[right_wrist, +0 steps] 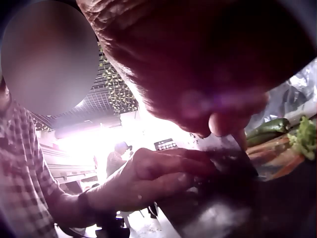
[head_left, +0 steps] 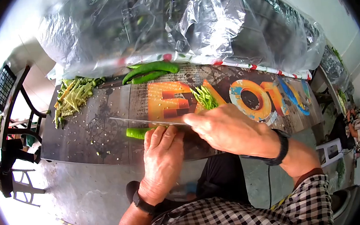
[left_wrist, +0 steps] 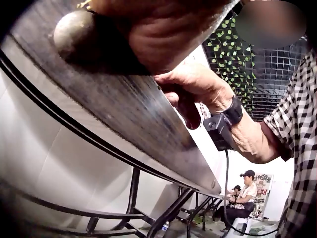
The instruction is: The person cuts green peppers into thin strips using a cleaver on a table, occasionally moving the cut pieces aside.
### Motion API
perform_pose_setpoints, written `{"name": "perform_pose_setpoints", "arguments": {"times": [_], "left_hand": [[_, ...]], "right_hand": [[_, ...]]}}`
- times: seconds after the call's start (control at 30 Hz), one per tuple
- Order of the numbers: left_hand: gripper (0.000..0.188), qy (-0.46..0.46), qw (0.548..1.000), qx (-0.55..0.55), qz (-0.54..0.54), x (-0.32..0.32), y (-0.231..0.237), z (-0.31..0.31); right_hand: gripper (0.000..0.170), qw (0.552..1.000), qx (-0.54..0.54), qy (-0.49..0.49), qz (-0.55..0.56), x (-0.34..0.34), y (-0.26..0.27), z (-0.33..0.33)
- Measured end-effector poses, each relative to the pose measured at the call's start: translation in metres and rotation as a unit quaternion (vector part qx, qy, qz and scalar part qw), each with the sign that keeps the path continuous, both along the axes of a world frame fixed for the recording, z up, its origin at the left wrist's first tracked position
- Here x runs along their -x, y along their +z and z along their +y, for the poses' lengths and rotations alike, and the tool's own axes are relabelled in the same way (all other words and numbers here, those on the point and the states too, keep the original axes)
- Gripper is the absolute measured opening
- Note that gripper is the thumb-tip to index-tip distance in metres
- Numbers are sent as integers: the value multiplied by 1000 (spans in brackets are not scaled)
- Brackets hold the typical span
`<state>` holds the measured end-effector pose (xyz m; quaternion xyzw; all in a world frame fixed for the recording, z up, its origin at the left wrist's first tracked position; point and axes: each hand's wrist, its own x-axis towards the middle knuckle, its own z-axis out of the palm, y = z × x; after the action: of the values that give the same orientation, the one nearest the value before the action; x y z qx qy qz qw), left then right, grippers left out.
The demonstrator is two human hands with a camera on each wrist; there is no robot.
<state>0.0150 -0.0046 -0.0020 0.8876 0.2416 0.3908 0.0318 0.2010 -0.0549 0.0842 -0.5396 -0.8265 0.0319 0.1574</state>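
A long green pepper lies on the table under my left hand, whose curled fingers hold it near the front edge. My right hand grips a knife, its thin blade reaching left just behind the pepper and the left fingertips. The handle is hidden inside the right hand. Beyond that hand sits a small heap of cut green strips. Farther back are several whole green peppers, also seen in the right wrist view. At the back left lies a pile of pale, seedy pepper trimmings.
The dark table bears large printed letters and scattered seeds. Clear plastic sheeting covers a bulky mass along its back edge. A white stool stands at right, and another person sits farther off.
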Motion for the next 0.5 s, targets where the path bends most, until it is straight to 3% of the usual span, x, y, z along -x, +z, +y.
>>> {"name": "perform_pose_setpoints", "arguments": {"times": [0.2,0.33,0.5], "left_hand": [[28,9,1000,-11,-4,1,-4,-1],[29,8,1000,0,17,1,1,-3],[29,8,1000,-9,11,0,1,-2]], "right_hand": [[12,1000,3,-8,-1,-6,2,-11],[8,997,14,-78,-12,-28,-3,-35],[9,996,-44,-82,4,-30,1,-42]]}}
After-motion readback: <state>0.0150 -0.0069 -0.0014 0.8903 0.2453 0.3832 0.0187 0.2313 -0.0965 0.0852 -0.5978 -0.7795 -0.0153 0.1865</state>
